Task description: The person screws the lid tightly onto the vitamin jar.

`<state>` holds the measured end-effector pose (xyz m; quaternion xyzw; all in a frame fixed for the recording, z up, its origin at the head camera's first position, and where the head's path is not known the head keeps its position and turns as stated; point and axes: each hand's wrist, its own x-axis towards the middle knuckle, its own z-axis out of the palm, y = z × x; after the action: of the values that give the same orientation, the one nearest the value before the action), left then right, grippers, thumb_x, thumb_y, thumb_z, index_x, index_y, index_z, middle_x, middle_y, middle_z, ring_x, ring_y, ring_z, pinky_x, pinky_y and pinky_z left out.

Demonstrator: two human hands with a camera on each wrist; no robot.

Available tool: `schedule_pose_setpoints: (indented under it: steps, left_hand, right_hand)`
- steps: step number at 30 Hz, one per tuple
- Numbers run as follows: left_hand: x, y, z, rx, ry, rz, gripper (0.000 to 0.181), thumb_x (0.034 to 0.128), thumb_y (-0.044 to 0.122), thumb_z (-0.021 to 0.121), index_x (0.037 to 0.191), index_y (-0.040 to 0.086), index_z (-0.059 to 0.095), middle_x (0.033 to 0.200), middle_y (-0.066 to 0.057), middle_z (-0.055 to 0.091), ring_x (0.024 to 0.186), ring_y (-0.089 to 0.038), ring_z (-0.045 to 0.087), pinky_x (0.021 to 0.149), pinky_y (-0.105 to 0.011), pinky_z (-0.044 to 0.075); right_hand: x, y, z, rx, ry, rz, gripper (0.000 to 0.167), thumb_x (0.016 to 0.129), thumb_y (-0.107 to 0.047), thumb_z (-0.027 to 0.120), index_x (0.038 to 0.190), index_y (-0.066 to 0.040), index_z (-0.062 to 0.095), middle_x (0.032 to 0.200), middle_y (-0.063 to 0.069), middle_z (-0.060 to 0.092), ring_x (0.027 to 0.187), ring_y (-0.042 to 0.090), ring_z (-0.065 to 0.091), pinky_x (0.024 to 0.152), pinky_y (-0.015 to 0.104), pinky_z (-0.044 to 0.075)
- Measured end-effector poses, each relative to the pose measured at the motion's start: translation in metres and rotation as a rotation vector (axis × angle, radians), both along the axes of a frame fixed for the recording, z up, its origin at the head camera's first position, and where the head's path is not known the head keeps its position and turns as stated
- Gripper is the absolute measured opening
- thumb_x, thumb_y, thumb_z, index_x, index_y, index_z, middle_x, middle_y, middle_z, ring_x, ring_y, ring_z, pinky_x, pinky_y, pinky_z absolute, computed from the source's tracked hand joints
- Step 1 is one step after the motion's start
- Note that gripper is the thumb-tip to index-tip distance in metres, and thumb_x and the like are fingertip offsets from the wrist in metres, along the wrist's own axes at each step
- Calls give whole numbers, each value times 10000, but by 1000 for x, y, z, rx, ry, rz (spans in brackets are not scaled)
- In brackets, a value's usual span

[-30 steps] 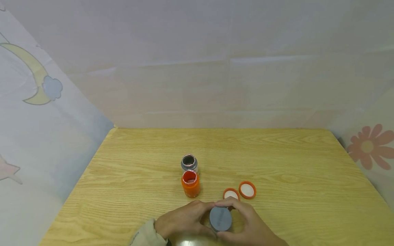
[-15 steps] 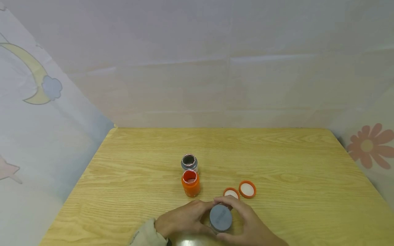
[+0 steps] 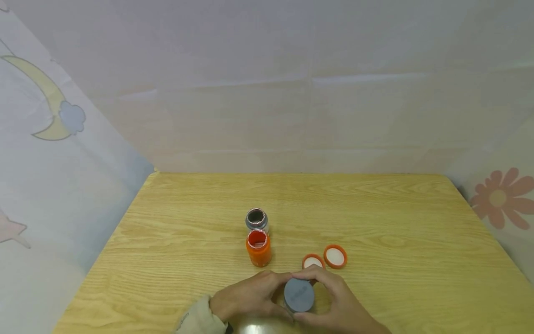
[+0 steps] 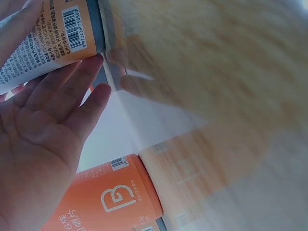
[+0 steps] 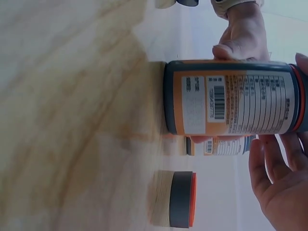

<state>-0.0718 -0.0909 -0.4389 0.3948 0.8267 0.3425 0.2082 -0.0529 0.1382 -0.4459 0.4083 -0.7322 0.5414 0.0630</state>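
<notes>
At the near side of the bench [image 3: 417, 278], a little right of the middle of the head view, a capped bottle [image 5: 240, 98] stands upright between two bare hands. The left hand [image 3: 248, 299] has its grip closed round the body of the bottle, with fingertips showing past the far side of it in the right wrist view. The right hand [image 3: 344, 301] has its grip higher up, thumb and fingers pinching the grey cap [image 3: 299, 295]. A thin red ring [image 5: 300, 98] shows at the edge of the cap, and the orange and white label carries a barcode [image 5: 219, 103] and small print. Just beyond the right hand lie a left lid [image 3: 313, 262], partly hidden by the forefinger, and a right lid [image 3: 335, 256] close beside it, both with white liners up inside orange rims; whether they touch is hard to tell. Farther off and to the left, an orange bottle [image 3: 259, 255] stands uncapped, partly covering an uncapped grey-necked bottle [image 3: 256, 220] behind it. A pale sleeve [image 3: 200, 320] covers the left forearm. Behind the bench rises a pale backdrop [image 3: 250, 116], with a yellow moon [image 3: 53, 95] printed at left and a red flower [image 3: 498, 198] at right.
</notes>
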Motion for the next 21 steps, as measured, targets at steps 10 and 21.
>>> schedule_pose_setpoints:
  steps: [10,21]
  left_hand:
    - [-1,0,-1,14,17,-27,583,870,278,773,1392,206,523,1219,165,651,1019,97,551,935,-130,470]
    - [-1,-1,-2,35,17,-33,575,867,293,775,1382,234,525,1222,191,640,1041,103,546,957,-140,470]
  right_hand:
    - [5,1,4,60,-92,-28,675,736,-178,886,1316,-92,551,1187,-24,631,1017,75,580,912,220,482]
    - [5,6,7,81,-83,25,631,805,-127,825,1370,-107,547,1182,-60,654,1054,70,592,955,212,468]
